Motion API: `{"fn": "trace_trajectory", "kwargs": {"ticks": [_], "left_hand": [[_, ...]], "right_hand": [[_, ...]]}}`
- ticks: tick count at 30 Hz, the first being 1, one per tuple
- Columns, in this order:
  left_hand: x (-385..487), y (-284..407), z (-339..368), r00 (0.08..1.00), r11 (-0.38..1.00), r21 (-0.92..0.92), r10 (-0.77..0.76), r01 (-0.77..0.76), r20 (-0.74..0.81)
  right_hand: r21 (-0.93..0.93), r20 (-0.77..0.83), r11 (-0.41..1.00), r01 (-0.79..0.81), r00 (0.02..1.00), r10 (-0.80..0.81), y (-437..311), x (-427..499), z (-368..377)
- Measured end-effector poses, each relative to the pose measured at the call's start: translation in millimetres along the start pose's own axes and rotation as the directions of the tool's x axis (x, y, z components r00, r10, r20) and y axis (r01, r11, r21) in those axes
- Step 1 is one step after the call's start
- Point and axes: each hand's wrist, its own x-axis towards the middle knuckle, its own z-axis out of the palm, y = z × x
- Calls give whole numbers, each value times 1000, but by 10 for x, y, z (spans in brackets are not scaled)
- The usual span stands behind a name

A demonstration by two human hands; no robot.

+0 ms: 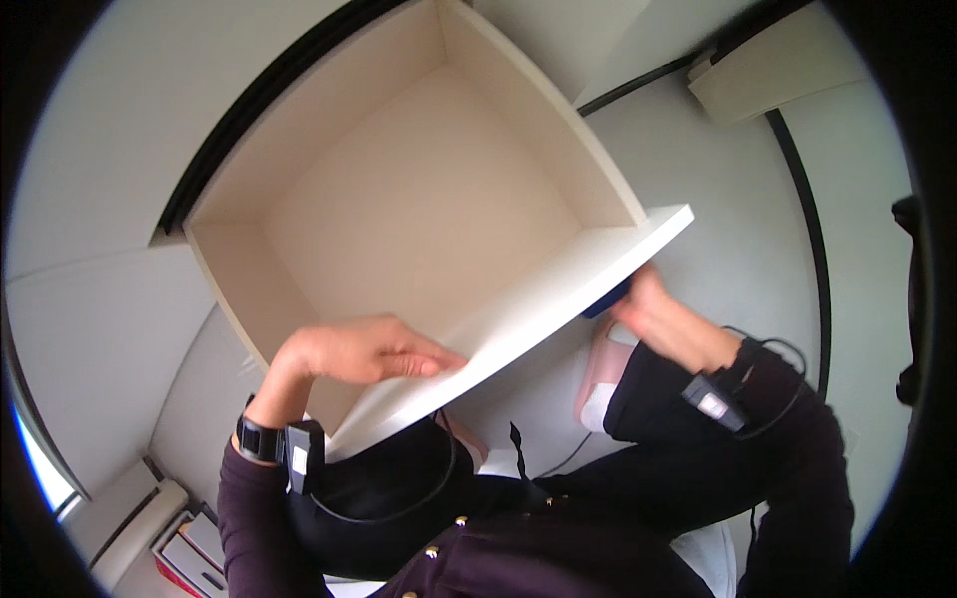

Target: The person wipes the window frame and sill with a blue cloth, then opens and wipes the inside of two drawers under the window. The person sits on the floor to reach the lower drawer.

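A white drawer [419, 194] stands pulled out before me, with a pale inside and nothing lying on its floor. My left hand [374, 351] reaches over its left side, and its fingertips touch the drawer's front panel [516, 329] near the top edge. The grip of those fingers is unclear. At the panel's outer side, by the right end, my right hand [641, 303] holds a dark blue object [607, 300]. Most of that object is hidden behind the panel, so its kind does not show.
Under the drawer's right side lies a grey floor [695, 194]. My slippered foot [602, 370] stands below the panel. Black cables [448, 478] run from the wrist devices. A beige padded item [777, 75] is at upper right, and a white box-like unit [191, 557] is at lower left.
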Motion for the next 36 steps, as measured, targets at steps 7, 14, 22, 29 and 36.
{"fn": "trace_trajectory", "kwargs": {"ticks": [7,14,22,29,36], "left_hand": [[-173,-28,41,985,983,150,120,-101,-122],[-485,-389,288,941,981,100,189,-167,-280],[-1134,-672,595,943,996,-12,82,-91,-321],[-1304,-697,638,932,961,-196,122,-198,-342],[-1379,-961,859,489,180,-458,221,-871,-844]], "right_hand": [[51,214,835,-548,823,527,2095,-859,1072],[-162,611,731,-663,515,602,2795,-907,1418],[-424,333,880,-215,866,372,463,-614,591],[-553,517,767,325,856,10,-518,-2131,877],[-64,879,-130,989,118,463,679,-1796,2121]]}}
